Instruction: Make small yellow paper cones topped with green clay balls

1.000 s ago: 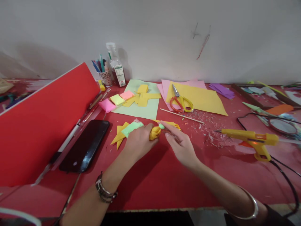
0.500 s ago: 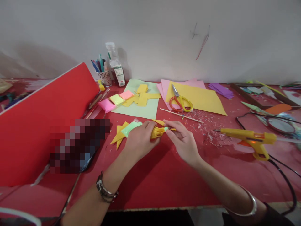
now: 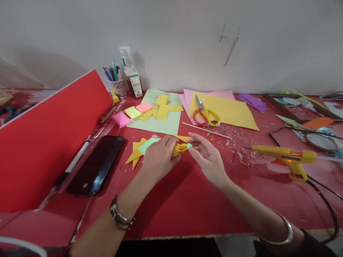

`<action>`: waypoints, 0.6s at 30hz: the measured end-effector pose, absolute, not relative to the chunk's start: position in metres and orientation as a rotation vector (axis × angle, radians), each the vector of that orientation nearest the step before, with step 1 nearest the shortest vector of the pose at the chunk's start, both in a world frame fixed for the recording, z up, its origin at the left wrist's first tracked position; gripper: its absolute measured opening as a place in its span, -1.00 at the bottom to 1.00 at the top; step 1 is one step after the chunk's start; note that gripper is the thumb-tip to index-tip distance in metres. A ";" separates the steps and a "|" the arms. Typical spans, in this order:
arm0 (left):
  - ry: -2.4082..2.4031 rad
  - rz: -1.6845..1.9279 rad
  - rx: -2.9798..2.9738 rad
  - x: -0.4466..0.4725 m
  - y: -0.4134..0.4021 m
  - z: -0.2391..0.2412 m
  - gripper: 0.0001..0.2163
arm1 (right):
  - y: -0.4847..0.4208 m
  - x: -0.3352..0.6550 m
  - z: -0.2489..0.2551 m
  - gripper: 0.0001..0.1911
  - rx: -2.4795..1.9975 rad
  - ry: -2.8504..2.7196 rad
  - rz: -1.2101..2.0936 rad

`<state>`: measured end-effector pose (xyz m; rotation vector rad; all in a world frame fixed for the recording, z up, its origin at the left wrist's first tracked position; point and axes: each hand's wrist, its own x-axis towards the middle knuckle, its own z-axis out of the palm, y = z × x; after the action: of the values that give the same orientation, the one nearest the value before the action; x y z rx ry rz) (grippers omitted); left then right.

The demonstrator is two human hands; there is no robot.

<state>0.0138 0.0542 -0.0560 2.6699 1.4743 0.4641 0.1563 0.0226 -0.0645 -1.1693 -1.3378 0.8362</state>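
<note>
A red worktop [image 3: 166, 217], littered with fine shreds [image 3: 242, 157], meets a grey wall [image 3: 171, 43]. Near its middle, the fingers of the left hand [image 3: 159, 157] close around a pleated yellow piece [image 3: 180, 148], hiding much of it. A small, rounded green blob [image 3: 189, 145] is at its tip; the right hand [image 3: 211, 164] has its thumb and forefinger slightly apart there, their grip unclear. A glossy phone [image 3: 96, 166] lies left; a red panel [image 3: 50, 139] is cut off.

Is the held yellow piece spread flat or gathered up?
Gathered up: the yellow piece shows several curved ridges packed close together, with a small green lump at its right end.
</note>
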 end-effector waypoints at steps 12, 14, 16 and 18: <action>1.422 0.679 2.717 0.013 0.055 -0.059 -0.63 | 0.023 0.157 -0.066 -0.87 -1.167 -1.344 0.797; 1.459 0.614 2.580 0.012 0.055 -0.058 -0.54 | 0.022 0.157 -0.065 -0.87 -1.155 -1.361 0.793; 1.493 0.497 2.511 0.012 0.055 -0.058 -0.51 | 0.022 0.156 -0.064 -0.85 -1.139 -1.351 0.797; 1.524 0.400 2.523 0.012 0.055 -0.057 -0.56 | 0.022 0.155 -0.063 -0.79 -1.134 -1.310 0.798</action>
<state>0.0117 0.0545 -0.0571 2.5235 1.5245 0.3995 0.1549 0.0215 -0.0635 -1.1341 -1.3104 0.7984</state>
